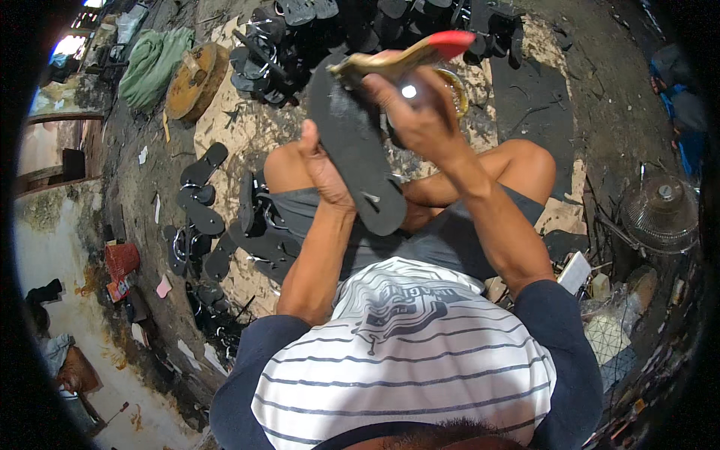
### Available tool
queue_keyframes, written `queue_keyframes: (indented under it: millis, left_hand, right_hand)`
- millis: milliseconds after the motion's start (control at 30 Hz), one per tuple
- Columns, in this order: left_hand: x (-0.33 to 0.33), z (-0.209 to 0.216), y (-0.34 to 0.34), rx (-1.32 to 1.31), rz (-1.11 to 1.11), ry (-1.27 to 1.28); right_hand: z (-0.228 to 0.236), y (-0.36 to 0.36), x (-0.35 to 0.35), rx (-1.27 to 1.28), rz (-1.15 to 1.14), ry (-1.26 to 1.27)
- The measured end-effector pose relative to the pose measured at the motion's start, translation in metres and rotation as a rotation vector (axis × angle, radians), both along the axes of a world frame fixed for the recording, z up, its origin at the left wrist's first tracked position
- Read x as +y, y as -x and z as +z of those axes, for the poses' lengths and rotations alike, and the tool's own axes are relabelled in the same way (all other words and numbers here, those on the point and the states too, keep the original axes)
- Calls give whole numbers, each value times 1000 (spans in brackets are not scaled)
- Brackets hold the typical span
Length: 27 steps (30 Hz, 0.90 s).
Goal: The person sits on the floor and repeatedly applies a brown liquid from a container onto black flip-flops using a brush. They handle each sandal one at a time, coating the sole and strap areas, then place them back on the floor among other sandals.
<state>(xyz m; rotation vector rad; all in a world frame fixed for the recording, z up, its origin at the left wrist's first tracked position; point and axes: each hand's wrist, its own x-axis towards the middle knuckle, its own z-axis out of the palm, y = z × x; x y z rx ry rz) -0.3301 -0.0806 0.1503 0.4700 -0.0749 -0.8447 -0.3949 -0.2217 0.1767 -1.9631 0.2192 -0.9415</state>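
A black flip-flop [351, 146] is tilted above my lap, its sole facing up. My left hand [328, 171] grips it by the left edge, thumb along the side and the other fingers hidden underneath. Small strap plugs show near the end closest to me, and a shiny patch lies near the far end. Closed in my right hand [420, 112] is a slightly blurred flat brush [397, 58], tan with a red end. Its tan tip lies over the far end of the sole; whether it touches cannot be told. Partly behind that hand stands a yellow-rimmed tin [456, 91].
Several black flip-flops lie in piles at the far side [262, 64] and at my left [201, 195]. A round wooden block [196, 81] and green cloth [154, 67] are at the far left. A dark sheet [529, 105] and a fan [660, 210] are to the right.
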Motion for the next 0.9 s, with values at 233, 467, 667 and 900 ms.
queue_keyframes:
  millis: [233, 467, 667, 900]
  left_hand:
    - [31, 1, 23, -32, -104, -211]
    - [85, -33, 45, 247, -341, -290]
    - [89, -21, 62, 70, -243, -542]
    - [6, -28, -25, -113, -165, -258]
  right_hand:
    - [-76, 6, -87, 442, -186, -7]
    - [-158, 4, -107, 754, -274, 158]
    - [-104, -2, -102, 40, -322, -9]
    - [-95, 75, -170, 972, -386, 539]
